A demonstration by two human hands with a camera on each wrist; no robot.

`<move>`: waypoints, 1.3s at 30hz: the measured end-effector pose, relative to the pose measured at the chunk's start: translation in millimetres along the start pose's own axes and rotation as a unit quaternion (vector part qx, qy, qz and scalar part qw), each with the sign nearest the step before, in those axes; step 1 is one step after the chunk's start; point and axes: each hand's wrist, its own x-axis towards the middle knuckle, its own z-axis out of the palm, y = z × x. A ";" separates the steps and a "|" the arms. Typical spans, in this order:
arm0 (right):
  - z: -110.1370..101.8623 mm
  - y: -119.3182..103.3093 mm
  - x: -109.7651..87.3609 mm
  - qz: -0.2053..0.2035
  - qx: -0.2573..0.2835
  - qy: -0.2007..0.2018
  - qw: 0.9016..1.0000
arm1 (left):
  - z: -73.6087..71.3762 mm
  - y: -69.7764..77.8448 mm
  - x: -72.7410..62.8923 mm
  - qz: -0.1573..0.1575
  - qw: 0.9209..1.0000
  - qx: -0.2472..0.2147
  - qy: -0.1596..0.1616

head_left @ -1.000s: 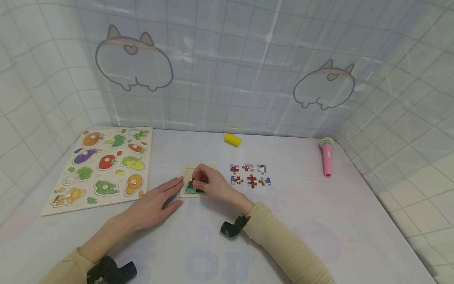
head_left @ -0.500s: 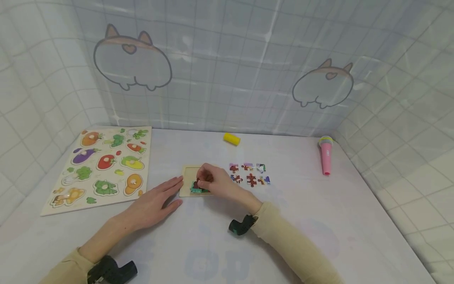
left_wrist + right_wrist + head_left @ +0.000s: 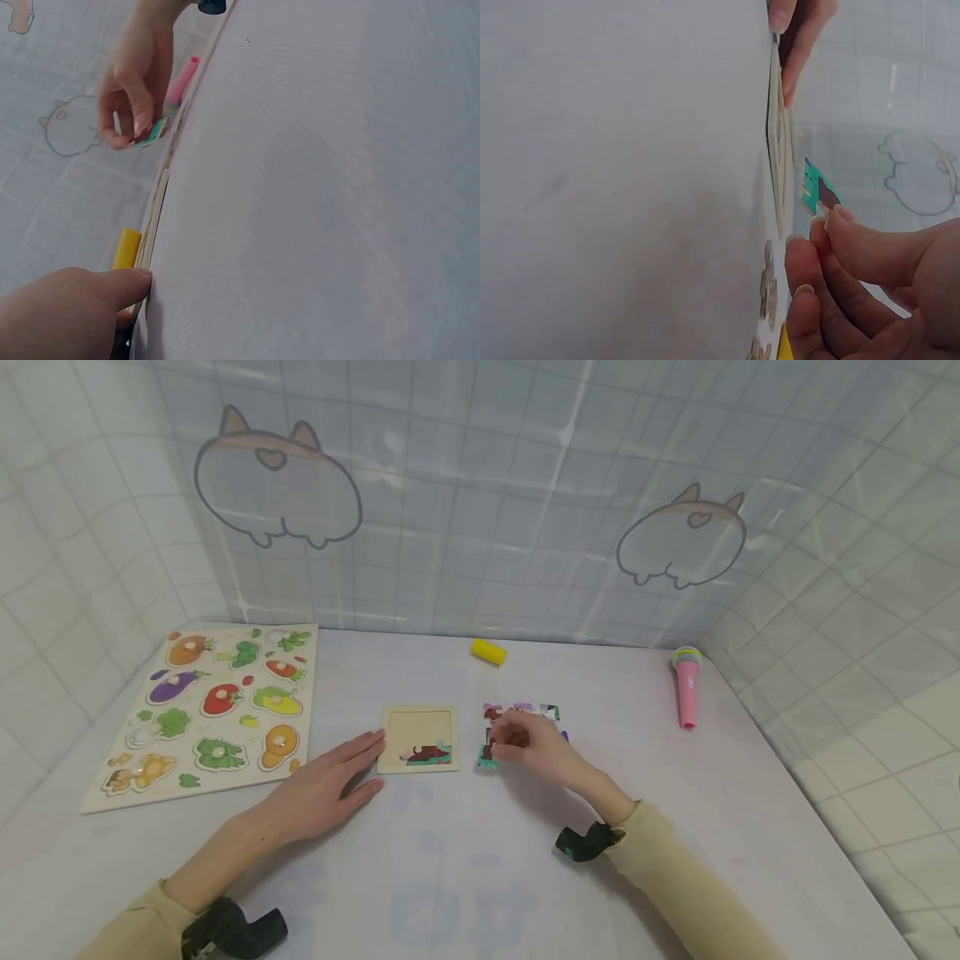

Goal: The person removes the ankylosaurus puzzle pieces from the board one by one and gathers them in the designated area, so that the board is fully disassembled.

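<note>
My right hand (image 3: 536, 747) pinches a green and brown jigsaw piece (image 3: 817, 191) between thumb and fingertips, raised above the table in the right wrist view. In the head view this hand overlaps several loose jigsaw pieces (image 3: 553, 712) and hides part of them. To its left lies a square wooden puzzle tray (image 3: 416, 722), with joined brown and green pieces (image 3: 427, 753) along the lower right of its recess. My left hand (image 3: 322, 793) lies with fingers extended, fingertips right at the tray's left edge.
A large vegetable puzzle board (image 3: 247, 722) lies at the left, just beyond the left hand. Toward the back wall is a yellow cylinder (image 3: 488, 652). A pink toy microphone (image 3: 687, 689) lies near the table's right edge.
My right hand has moved right from over the tray to the loose pieces, carrying the pinched jigsaw piece out of the tray. My left hand has stayed at the tray's edge.
</note>
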 end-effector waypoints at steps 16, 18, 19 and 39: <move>1.3 13.0 -11.0 -0.003 -0.046 -0.006 0.999 | -2.7 2.1 -2.4 -0.003 1.000 0.001 0.000; 2.3 13.0 -12.0 -0.002 -0.055 0.001 0.998 | -2.5 2.1 -2.1 -0.001 1.000 0.003 0.000; 2.7 13.3 -12.5 -0.003 -0.059 0.003 0.998 | -2.2 1.8 -1.8 0.000 1.000 0.004 0.000; 4.4 16.1 -13.6 -0.036 -0.083 -0.002 0.996 | -0.6 2.6 -1.2 -0.004 1.000 0.009 -0.002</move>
